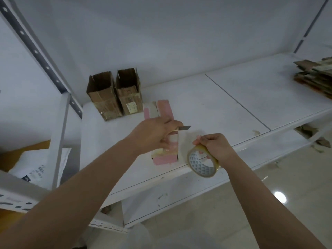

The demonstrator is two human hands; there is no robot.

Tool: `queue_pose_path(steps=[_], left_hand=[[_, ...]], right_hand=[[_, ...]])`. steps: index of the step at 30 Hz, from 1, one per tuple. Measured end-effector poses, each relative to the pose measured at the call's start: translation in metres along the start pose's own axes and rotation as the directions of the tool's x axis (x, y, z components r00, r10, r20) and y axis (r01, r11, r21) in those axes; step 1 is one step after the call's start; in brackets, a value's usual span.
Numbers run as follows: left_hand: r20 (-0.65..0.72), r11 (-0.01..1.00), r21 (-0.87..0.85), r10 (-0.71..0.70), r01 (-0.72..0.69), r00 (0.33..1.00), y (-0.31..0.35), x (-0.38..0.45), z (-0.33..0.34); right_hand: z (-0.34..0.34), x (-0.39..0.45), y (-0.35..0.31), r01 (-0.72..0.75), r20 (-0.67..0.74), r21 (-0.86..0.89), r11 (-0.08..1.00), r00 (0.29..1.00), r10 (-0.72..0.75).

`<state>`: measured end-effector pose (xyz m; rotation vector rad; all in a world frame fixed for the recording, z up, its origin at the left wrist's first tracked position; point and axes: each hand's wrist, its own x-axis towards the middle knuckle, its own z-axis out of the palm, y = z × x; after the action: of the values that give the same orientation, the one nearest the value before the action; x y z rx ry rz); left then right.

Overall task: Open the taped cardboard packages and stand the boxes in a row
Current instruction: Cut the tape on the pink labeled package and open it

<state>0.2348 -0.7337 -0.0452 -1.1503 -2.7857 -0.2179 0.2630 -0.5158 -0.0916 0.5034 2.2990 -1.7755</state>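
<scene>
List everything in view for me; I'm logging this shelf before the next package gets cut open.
open cardboard boxes: 2, brown, standing side by side at the shelf's back left
pink-and-white box: 1, in front of them, partly behind the left hand
utility knife: 1, grey blade, in the left hand
tape roll: 1, clear yellowish, in the right hand
flattened cardboard: 1 stack, brown, shelf's far right
shelf: 1, white
left hand: 1, on the knife
right hand: 1, fingers on the roll

No legible text — labels blurred
</scene>
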Motion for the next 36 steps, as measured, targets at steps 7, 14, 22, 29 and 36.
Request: queue_pose_path(steps=[7,14,22,29,36], left_hand=[[-0.155,0.977,-0.181,-0.14,0.111,0.978,0.003,-0.01,0.007],[-0.144,0.562,-0.732,-0.68,0.384,0.719,0.03,-0.006,-0.015],[0.101,0.448,-0.776,-0.608,0.445,0.788,0.055,0.004,-0.019],[-0.014,0.425,-0.81,-0.702,0.403,0.713,0.032,-0.012,-0.033],[-0.126,0.472,-0.786,-0.755,0.4,0.644,0.036,-0.027,-0.041]], right_hand=[[0.001,-0.007,-0.015,0.075,0.015,-0.028,0.997,0.997,-0.074],[-0.01,-0.032,-0.044,0.198,0.106,-0.057,0.979,0.976,-0.191],[-0.002,-0.054,-0.067,0.24,0.179,-0.119,0.963,0.959,-0.217],[-0.014,-0.053,-0.072,0.193,0.25,0.221,0.956,0.936,-0.247],[-0.031,-0.047,-0.082,0.288,0.463,0.126,0.949,0.829,-0.313]])
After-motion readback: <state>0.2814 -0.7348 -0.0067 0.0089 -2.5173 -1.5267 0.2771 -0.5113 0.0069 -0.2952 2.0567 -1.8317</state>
